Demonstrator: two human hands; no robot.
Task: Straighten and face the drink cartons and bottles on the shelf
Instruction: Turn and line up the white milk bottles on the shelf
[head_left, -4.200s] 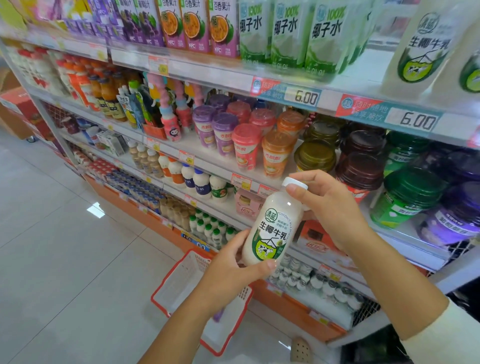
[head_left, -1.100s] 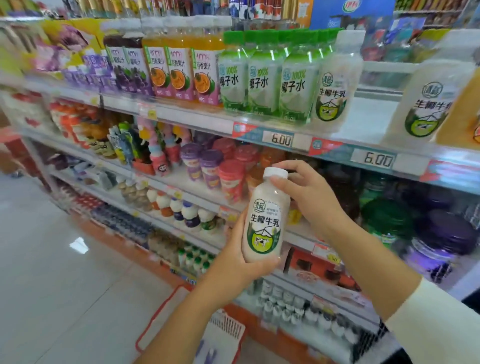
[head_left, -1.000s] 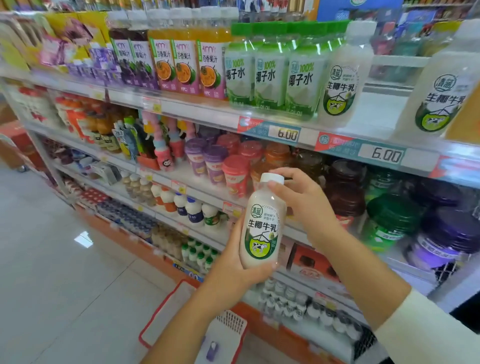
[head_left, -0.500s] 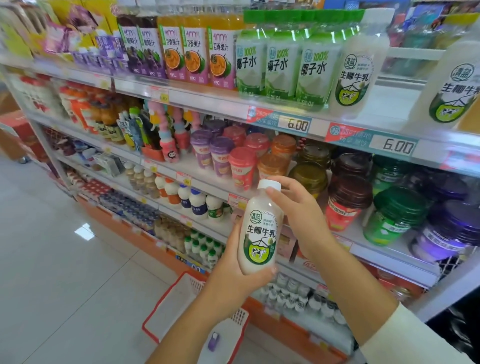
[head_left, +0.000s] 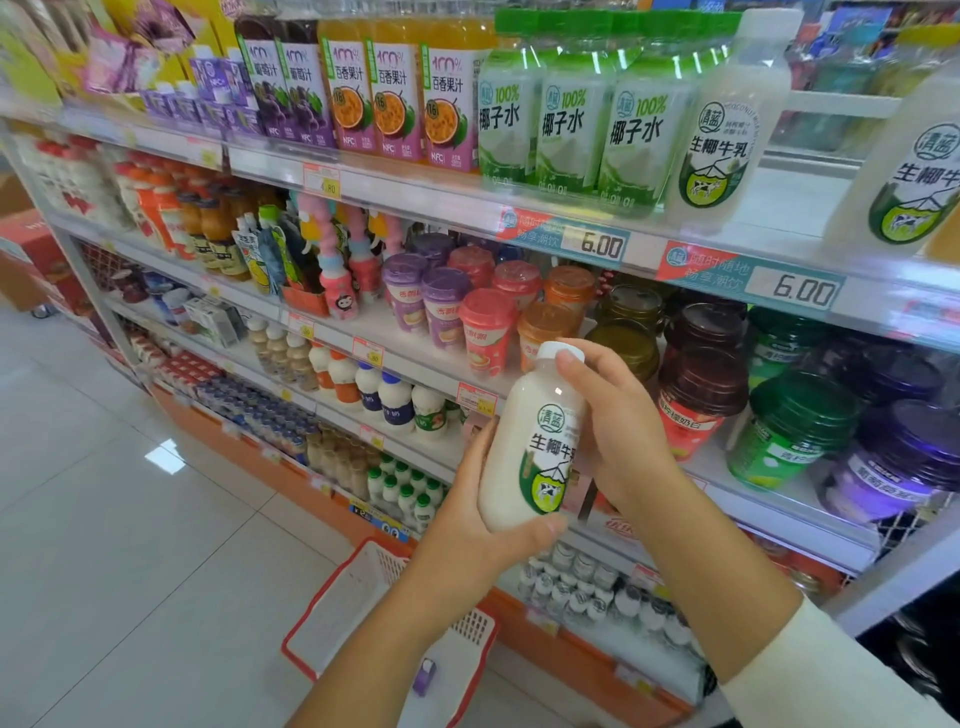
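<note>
- At the far left, the pale glossy tiled floor (head_left: 104, 519) runs along the foot of the shelving.
- On that floor, below your forearms, stands a red-rimmed white plastic basket (head_left: 332, 618) with a small purple item (head_left: 425, 675) lying in it.
- On the white top shelf (head_left: 415, 189), from the left, stand purple grape-juice cartons (head_left: 285, 88), then orange passion-fruit juice cartons (head_left: 395, 93), then green-capped coconut-water bottles (head_left: 566, 119), all with their labels turned towards you.
- Your left hand (head_left: 460, 519) cups the base of the white plastic coconut-milk bottle with a white cap (head_left: 519, 457). The thumb curls across the front, under the green label.
- That bottle is in the air in front of the second shelf, resting on no shelf. It is nearly upright, with its cap leaning a little to the right. The label faces you, and its right edge is hidden by your fingers.
- Your right hand (head_left: 623, 436), with a cream sleeve behind it, wraps round the bottle's shoulder and upper side. One fingertip touches the cap.
- Behind your hands, pastel lidded drink cups (head_left: 483, 332) sit on the second shelf.
- On the top shelf, a matching white coconut-milk bottle (head_left: 722, 135) stands just beside the coconut water. A second matching bottle (head_left: 914, 176) stands well apart at the right edge.
- Below them, two price tags (head_left: 597, 244) read 6.00.
- Furthest right on the second shelf are a dark-red-lidded jar (head_left: 696, 400), a green-lidded jar (head_left: 789, 431) and a purple-lidded jar (head_left: 893, 467).
</note>
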